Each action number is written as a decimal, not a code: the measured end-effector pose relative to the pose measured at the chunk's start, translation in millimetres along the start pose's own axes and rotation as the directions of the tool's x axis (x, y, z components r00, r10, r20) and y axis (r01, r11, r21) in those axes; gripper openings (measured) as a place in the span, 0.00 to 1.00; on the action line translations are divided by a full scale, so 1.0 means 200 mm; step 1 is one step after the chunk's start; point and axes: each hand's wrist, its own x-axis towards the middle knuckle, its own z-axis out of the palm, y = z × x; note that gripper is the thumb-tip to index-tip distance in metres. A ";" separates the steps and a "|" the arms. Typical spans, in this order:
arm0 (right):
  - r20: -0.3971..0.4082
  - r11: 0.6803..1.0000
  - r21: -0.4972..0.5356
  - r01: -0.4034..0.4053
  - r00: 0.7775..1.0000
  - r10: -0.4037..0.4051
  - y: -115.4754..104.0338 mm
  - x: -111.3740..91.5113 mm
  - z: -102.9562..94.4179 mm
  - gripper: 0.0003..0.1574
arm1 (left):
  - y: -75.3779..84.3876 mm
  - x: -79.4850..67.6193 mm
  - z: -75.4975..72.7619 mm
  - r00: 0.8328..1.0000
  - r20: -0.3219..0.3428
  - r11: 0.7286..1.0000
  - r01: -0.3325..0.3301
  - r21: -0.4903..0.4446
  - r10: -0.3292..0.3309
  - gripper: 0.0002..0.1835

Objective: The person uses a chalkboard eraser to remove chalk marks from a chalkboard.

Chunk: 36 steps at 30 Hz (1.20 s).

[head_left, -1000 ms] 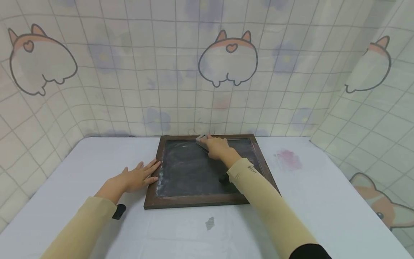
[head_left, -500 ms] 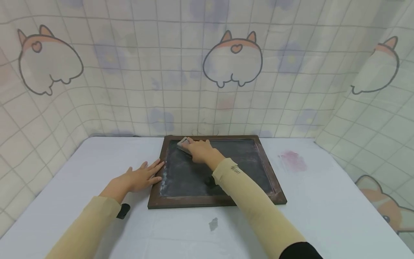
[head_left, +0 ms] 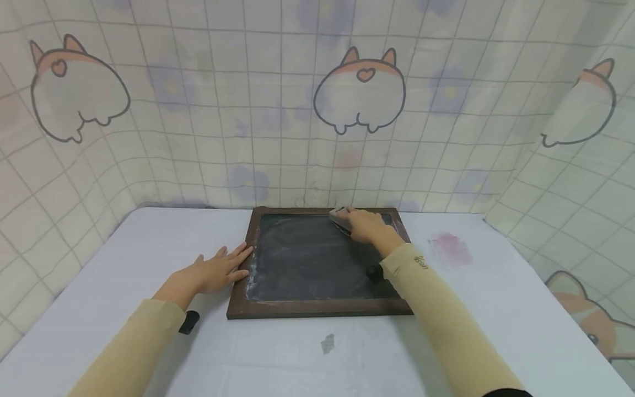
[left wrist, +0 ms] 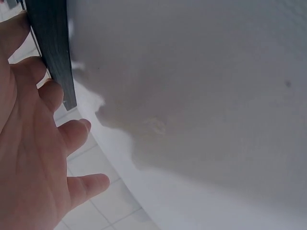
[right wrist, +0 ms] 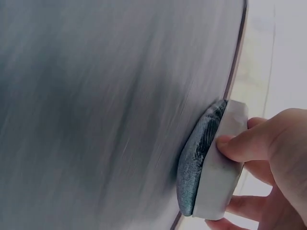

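A blackboard (head_left: 302, 264) in a brown wooden frame lies on the white table, chalk smears along its left edge. My right hand (head_left: 369, 225) grips a blackboard eraser (right wrist: 218, 172) by its pale back, thumb on one side and fingers on the other. The eraser's dark felt pad (right wrist: 194, 167) is against the board near the far edge, right of the middle. My left hand (head_left: 210, 274) rests with spread, fairly straight fingers on the left side of the frame. In the left wrist view, fingertips touch the dark edge of the frame (left wrist: 55, 48).
The white table (head_left: 307, 366) has a pink stain (head_left: 451, 248) right of the board and a small grey patch (head_left: 328, 344) in front of it. A tile-patterned curtain (head_left: 278, 110) with cartoon dogs hangs behind and at both sides.
My right hand first slid the eraser left along the far edge of the board, then back right past where it started. The left hand stays on the frame.
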 end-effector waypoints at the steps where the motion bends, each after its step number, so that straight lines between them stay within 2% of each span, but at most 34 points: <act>1: -0.004 1.000 -0.001 -0.004 1.000 0.004 0.04 -0.02 0.00 0.45 | 0.00 0.00 0.00 1.000 0.003 1.000 0.004 -0.001 -0.004 0.38; 4: -0.012 1.000 0.008 -0.002 1.000 0.002 0.13 -0.05 0.00 0.45 | 0.00 -0.01 -0.01 1.000 0.011 1.000 0.012 0.001 -0.012 0.38; 7: -0.013 1.000 -0.020 0.016 1.000 -0.016 0.14 -0.07 0.01 0.43 | -0.01 -0.01 -0.01 1.000 0.017 1.000 0.012 0.008 -0.012 0.39; 10: -0.015 0.997 -0.055 0.061 0.998 -0.061 0.09 -0.09 0.03 0.40 | -0.02 -0.01 -0.01 1.000 0.018 1.000 0.003 0.004 -0.003 0.39; 13: -0.029 0.984 -0.091 0.155 0.987 -0.159 -0.01 -0.12 0.05 0.37 | -0.03 -0.01 -0.01 1.000 0.023 1.000 0.004 0.000 -0.004 0.40; 16: -0.032 0.948 -0.138 0.286 0.956 -0.293 -0.15 -0.17 0.09 0.35 | -0.04 -0.01 -0.02 1.000 0.027 1.000 0.006 -0.004 -0.005 0.40; 21: 0.026 0.844 -0.200 0.497 0.864 -0.503 -0.38 -0.32 0.13 0.35 | -0.02 0.00 -0.02 1.000 0.030 1.000 0.005 0.001 -0.005 0.40; 24: 0.058 0.786 -0.230 0.573 0.815 -0.577 -0.46 -0.41 0.15 0.37 | -0.01 -0.01 -0.02 1.000 0.024 1.000 0.002 -0.003 -0.002 0.40; 26: 0.068 0.768 -0.243 0.593 0.800 -0.597 -0.47 -0.44 0.16 0.39 | -0.01 -0.01 -0.02 1.000 0.022 1.000 0.006 0.000 -0.006 0.39; 28: 0.068 0.769 -0.244 0.591 0.801 -0.595 -0.46 -0.45 0.16 0.39 | 0.00 -0.01 -0.02 1.000 0.019 1.000 0.006 0.002 -0.006 0.39; 30: 0.051 0.784 -0.241 0.572 0.814 -0.578 -0.43 -0.44 0.15 0.38 | 0.00 0.00 -0.02 1.000 0.017 1.000 0.004 0.004 -0.004 0.39; 33: 0.016 0.826 -0.228 0.516 0.850 -0.527 -0.34 -0.39 0.14 0.36 | 0.01 0.00 -0.02 1.000 0.014 1.000 -0.001 0.004 0.001 0.39; 36: -0.031 0.882 -0.177 0.438 0.893 -0.449 -0.20 -0.33 0.11 0.35 | 0.01 0.00 -0.02 1.000 0.015 1.000 -0.003 0.003 0.003 0.39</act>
